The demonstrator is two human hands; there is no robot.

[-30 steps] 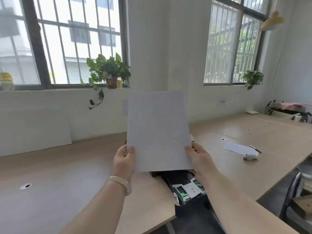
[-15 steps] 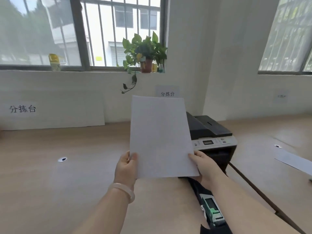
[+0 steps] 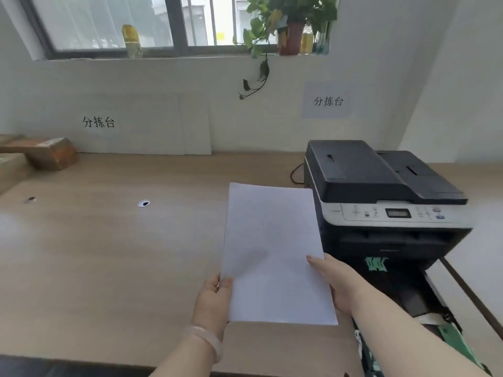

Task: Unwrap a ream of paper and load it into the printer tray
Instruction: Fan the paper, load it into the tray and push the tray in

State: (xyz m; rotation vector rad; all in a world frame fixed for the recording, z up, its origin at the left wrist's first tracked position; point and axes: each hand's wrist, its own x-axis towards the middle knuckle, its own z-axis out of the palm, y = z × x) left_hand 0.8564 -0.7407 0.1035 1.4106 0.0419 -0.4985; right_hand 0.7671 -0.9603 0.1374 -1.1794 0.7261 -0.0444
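I hold a stack of white paper (image 3: 275, 254) in front of me, above the wooden table (image 3: 109, 254). My left hand (image 3: 213, 300) grips its lower left edge, a pale bangle on the wrist. My right hand (image 3: 336, 281) grips its right edge. To the right stands a black and grey printer (image 3: 381, 191). Its paper tray (image 3: 419, 303) is pulled out toward me, with green guides showing; my right forearm hides part of it.
Brown cardboard boxes (image 3: 40, 153) sit at the far left of the table. White boards with printed characters (image 3: 136, 123) lean against the wall. A potted plant (image 3: 288, 23) and a yellow bottle (image 3: 132, 40) stand on the windowsill. A cable hole (image 3: 143, 204) is in the tabletop.
My view has swung left and down, so the printer and its tray now sit at the right. The paper has dropped lower and tilted flatter; both hands keep their hold.
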